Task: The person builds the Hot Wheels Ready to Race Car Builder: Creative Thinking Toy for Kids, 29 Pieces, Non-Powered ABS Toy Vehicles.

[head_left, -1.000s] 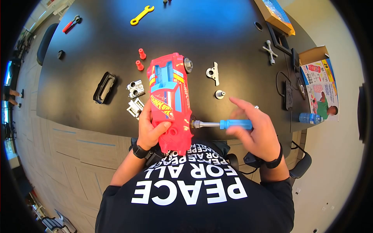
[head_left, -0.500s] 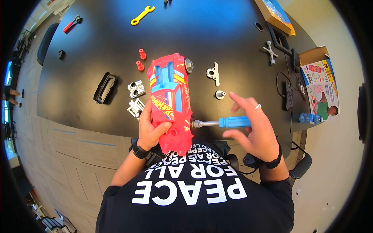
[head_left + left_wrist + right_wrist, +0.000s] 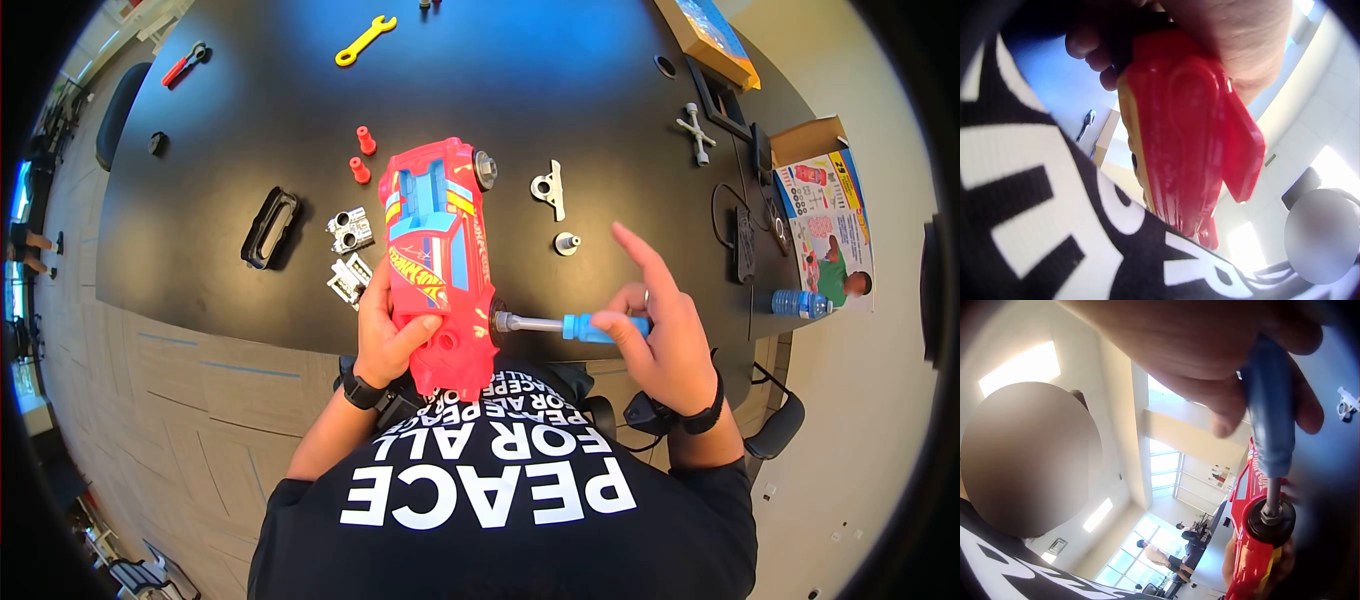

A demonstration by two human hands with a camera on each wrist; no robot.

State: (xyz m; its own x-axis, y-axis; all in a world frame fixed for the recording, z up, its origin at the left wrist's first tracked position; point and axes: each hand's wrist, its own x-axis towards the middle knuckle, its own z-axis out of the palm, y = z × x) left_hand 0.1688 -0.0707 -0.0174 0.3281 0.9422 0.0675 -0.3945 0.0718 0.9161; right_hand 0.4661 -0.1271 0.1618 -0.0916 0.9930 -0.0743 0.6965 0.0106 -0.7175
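Right hand (image 3: 668,345) curled in around blue screwdriver (image 3: 582,328), black table (image 3: 630,140), carpeted floor (image 3: 215,400).

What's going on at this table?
A person's left hand holds a red toy car at the near edge of the table. The right hand grips the handle of a blue driver, index finger pointing out, with the driver's end on the hub of a black wheel. Another wheel sits on the same side of the car. A yellow wrench and two red pegs lie unused on the table.
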